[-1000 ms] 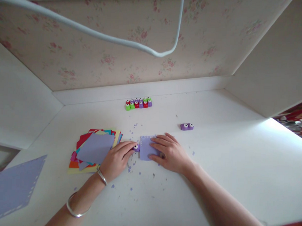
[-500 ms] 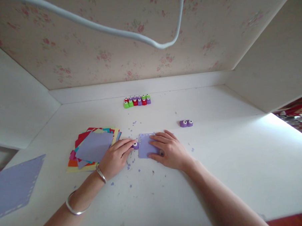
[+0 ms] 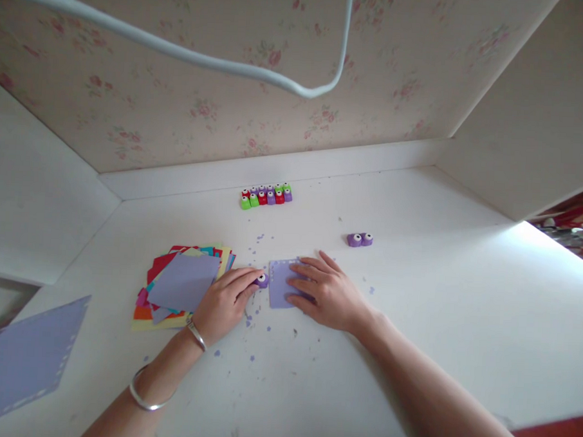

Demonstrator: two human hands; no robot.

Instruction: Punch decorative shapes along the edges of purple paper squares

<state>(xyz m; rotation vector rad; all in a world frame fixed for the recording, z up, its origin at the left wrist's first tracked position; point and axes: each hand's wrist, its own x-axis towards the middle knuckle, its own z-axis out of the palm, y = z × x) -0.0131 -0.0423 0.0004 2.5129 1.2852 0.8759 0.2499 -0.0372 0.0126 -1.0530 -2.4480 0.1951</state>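
My left hand (image 3: 227,302) has its fingers around a small purple punch (image 3: 261,280) with a white and black top, at the left edge of a purple paper square (image 3: 279,289). Small punched holes run along the paper's top edge and upper left side. My right hand (image 3: 324,291) lies on the right part of that sheet with its fingers spread, hiding that part. Purple paper bits are scattered around the sheet. Left of my left hand is a stack of coloured paper with a purple sheet (image 3: 187,281) on top.
Two rows of red, green and purple punches (image 3: 266,197) stand near the wall. Two purple punches (image 3: 359,239) sit right of centre. A larger purple sheet (image 3: 34,355) with a punched border lies at the far left. A white cable (image 3: 206,61) crosses above the table (image 3: 462,303).
The camera view has shifted slightly. Both hands, the punch and the paper hold nearly the same places.
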